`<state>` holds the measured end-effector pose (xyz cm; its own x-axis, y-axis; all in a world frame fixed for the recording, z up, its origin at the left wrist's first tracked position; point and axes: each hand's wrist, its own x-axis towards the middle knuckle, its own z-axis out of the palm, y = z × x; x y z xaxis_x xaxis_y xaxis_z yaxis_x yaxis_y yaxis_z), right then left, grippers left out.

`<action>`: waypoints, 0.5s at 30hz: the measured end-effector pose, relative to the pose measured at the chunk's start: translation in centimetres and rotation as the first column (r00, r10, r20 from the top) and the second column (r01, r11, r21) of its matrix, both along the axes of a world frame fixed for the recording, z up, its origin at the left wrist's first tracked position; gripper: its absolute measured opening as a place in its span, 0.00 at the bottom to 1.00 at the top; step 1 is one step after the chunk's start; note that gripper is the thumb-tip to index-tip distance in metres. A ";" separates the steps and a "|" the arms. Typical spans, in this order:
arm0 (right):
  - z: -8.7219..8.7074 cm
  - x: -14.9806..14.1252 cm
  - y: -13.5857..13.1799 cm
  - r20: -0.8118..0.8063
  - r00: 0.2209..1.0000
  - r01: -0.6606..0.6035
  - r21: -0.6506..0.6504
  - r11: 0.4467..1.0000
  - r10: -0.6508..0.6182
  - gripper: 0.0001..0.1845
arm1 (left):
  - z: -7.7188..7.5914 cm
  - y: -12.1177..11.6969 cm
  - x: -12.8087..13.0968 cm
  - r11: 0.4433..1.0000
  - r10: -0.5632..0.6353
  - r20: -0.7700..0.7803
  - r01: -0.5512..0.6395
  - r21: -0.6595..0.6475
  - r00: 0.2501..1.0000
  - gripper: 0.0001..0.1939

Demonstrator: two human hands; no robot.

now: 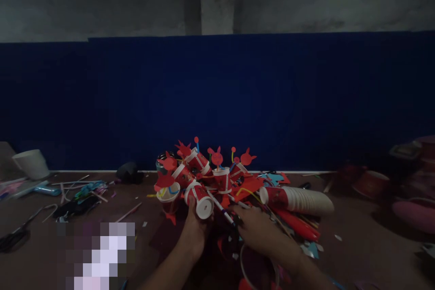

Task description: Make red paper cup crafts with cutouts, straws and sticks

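My left hand [195, 231] is wrapped round a red and white paper cup [200, 200], which lies tilted with its white base towards me and a small dark mark on the base. My right hand [253, 226] reaches leftward over the pile, its fingers curled beside a dark object that I cannot make out. Between the hands a white stick [219, 206], like a straw or pen, slants down. Just beyond stand several red paper cups [222, 180] with straws and red paper animal cutouts [216, 157]. Red paper [249, 188] lies beside them.
A nested stack of paper cups [306, 200] lies at right, above a long red object [297, 224]. Scissors [18, 235], a white cup [32, 164] and craft scraps [90, 190] lie at left. A blue panel [217, 95] rises behind the table.
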<state>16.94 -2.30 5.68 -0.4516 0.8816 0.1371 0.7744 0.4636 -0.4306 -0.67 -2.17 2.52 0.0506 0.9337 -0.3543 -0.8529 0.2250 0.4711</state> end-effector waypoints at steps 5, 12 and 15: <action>-1.3 -1.7 0.0 0.077 0.991 0.089 0.272 0.958 -0.114 0.17 | -0.1 -0.5 0.5 0.994 -0.097 -0.058 0.100 0.037 0.994 0.19; -1.8 -3.5 -0.8 -0.142 0.990 0.056 0.543 0.838 0.026 0.05 | -1.6 -0.4 2.0 0.979 -0.107 -0.072 0.118 0.168 0.992 0.22; -2.5 -3.5 -0.8 -0.150 0.987 0.052 0.610 0.791 0.051 0.06 | -1.7 -0.7 2.3 0.976 -0.097 -0.096 0.114 0.188 0.991 0.21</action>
